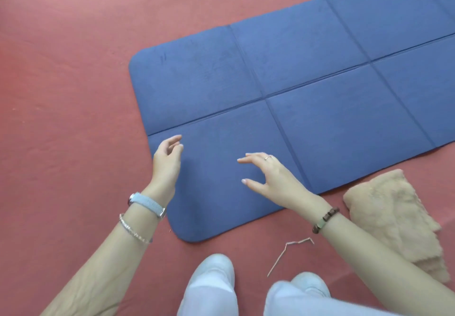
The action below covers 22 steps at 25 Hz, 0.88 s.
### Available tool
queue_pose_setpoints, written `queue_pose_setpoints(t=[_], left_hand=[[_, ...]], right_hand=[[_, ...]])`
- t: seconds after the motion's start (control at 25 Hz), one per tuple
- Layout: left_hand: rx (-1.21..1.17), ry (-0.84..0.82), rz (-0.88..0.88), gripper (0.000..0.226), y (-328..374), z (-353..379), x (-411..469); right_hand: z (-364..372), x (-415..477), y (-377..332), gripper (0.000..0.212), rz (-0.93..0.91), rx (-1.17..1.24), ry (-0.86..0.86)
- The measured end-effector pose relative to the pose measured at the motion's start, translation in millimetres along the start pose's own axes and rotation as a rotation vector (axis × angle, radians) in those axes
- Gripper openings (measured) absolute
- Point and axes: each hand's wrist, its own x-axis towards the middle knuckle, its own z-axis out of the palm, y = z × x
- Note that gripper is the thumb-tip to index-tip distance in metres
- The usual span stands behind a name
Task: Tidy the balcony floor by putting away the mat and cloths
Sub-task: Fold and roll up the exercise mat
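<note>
A blue mat [307,74] with fold creases lies flat on the red floor, running from the lower middle to the upper right. A folded beige fluffy cloth [391,217] lies on the floor just off the mat's near edge, at the right. My left hand [167,160] hovers over the mat's near left corner panel with relaxed fingers and holds nothing. My right hand [268,172] is spread above the same panel, thumb and fingers apart, also holding nothing.
The red floor covering [73,94] spreads all around the mat. A thin bent stick [288,251] lies on the floor near my knees. My legs in pale trousers [211,286] are at the bottom edge.
</note>
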Motion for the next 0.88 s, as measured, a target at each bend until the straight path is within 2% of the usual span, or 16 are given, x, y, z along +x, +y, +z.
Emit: queue_pose_setpoints(t=[0.2, 0.36, 0.52, 0.68, 0.88], left_hand=[[0.002, 0.036, -0.004, 0.030, -13, -21, -12], [0.018, 0.084, -0.080, 0.032, -34, -31, -13], [0.082, 0.101, -0.207, 0.044, -58, -40, -6], [0.023, 0.123, -0.314, 0.058, -80, -41, -1], [0.082, 0.182, -0.247, 0.041, -67, -41, -4]], right_hand=[[28, 2, -20, 0.048, -0.082, -0.097, -0.068], [59, -3, -29, 0.054, -0.157, -0.186, -0.130], [89, -8, -33, 0.064, -0.202, -0.265, -0.198], [101, -15, -27, 0.074, -0.227, -0.351, -0.246], [100, -15, -30, 0.084, -0.214, -0.315, -0.219]])
